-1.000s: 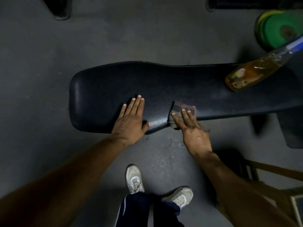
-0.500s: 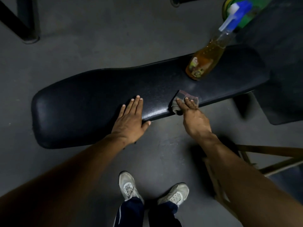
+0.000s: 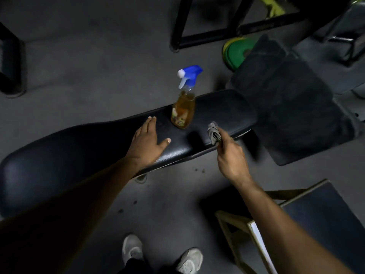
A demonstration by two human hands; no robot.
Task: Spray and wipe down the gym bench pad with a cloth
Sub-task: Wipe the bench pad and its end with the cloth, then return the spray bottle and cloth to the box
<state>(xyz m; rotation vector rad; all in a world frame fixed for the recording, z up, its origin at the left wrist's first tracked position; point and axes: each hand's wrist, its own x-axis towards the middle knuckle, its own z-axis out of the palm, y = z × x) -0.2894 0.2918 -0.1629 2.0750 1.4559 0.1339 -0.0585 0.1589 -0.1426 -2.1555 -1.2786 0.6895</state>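
The long black bench pad [image 3: 79,147] runs from the lower left up to the right. A clear spray bottle [image 3: 183,107] with amber liquid and a blue trigger head stands upright on the pad. My left hand [image 3: 147,144] lies flat on the pad just left of the bottle, fingers straight and thumb spread. My right hand [image 3: 231,155] grips a bunched grey cloth [image 3: 214,133] at the pad's near edge, right of the bottle.
A second dark pad [image 3: 292,119] angles up at the bench's right end. Green and yellow weight plates [image 3: 237,52] and a black metal frame [image 3: 207,39] stand behind. A wooden-framed stool [image 3: 256,230] is at lower right. My shoes [image 3: 132,248] are on the grey floor.
My right hand has lifted its flat fingers and bunched the cloth in its grip, further right along the pad. My left hand slid right toward the bottle. The view has swung right.
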